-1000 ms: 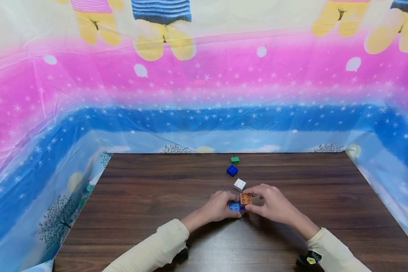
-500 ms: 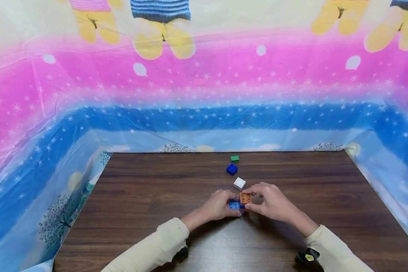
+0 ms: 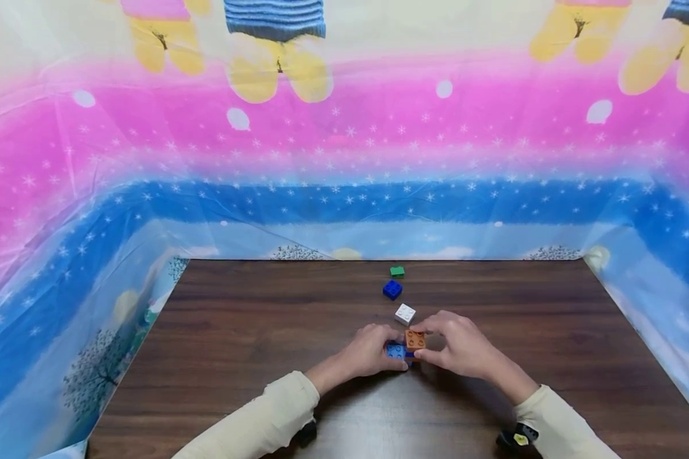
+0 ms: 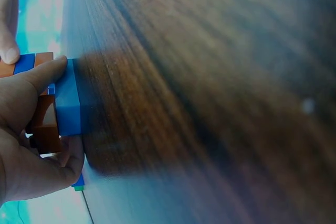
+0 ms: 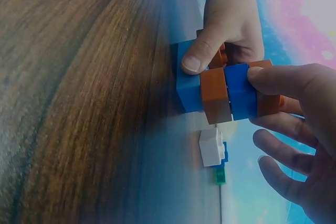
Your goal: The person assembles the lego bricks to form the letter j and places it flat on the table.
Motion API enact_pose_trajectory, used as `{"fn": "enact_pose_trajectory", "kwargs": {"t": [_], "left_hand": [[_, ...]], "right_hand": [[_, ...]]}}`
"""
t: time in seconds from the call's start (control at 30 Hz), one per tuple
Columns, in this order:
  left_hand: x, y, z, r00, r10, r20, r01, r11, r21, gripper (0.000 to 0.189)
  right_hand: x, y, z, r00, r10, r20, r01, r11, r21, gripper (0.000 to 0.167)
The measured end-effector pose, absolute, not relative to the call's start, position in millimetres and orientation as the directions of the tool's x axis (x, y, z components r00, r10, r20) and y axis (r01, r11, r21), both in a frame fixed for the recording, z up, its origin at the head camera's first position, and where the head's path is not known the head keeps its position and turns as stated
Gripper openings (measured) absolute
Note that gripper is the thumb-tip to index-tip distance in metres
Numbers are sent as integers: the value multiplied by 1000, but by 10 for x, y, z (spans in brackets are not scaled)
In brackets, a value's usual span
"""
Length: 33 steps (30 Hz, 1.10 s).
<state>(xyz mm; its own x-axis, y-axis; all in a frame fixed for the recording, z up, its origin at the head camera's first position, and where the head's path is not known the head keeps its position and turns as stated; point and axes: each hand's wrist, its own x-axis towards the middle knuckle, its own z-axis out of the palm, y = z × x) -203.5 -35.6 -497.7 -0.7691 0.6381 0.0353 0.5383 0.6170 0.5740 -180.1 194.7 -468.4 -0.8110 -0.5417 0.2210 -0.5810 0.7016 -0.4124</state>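
My left hand (image 3: 372, 349) grips a small stack of toy building bricks low down, its thumb on the light blue brick (image 5: 189, 87) at the bottom. Above that brick comes an orange brick (image 5: 215, 95), then a dark blue brick (image 5: 241, 93), and a top orange brick (image 3: 415, 339) with bare studs. My right hand (image 3: 456, 341) pinches the upper part of this column between thumb and fingers, the other fingers spread. Another brown-orange brick (image 4: 46, 129) sits beside the column, partly behind my left hand in the left wrist view.
Beyond the hands, a white brick (image 3: 405, 313), a blue brick (image 3: 393, 289) and a green brick (image 3: 397, 272) lie in a loose line on the dark wooden table (image 3: 252, 319). A printed cloth (image 3: 344, 197) hangs along the table's back and sides.
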Motion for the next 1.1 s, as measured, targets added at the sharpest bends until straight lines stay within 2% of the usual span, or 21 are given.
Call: {"fn": "enact_pose_trajectory", "kwargs": {"t": [0.33, 0.57, 1.1], "left_hand": [[-2048, -378, -4991, -766, 639, 69, 563, 616, 551, 39], [-2029, -374, -4988, -757, 648, 82, 578, 606, 547, 38], [-2019, -369, -4964, -759, 649, 59, 563, 607, 560, 41]], "right_hand": [[-1824, 1915, -4659, -790, -556, 257, -612, 696, -374, 34], [-1813, 1912, -4653, -824, -530, 198, -560, 711, -427, 34], [-1815, 1960, -4656, -813, -548, 197, -558, 634, -536, 40]]}}
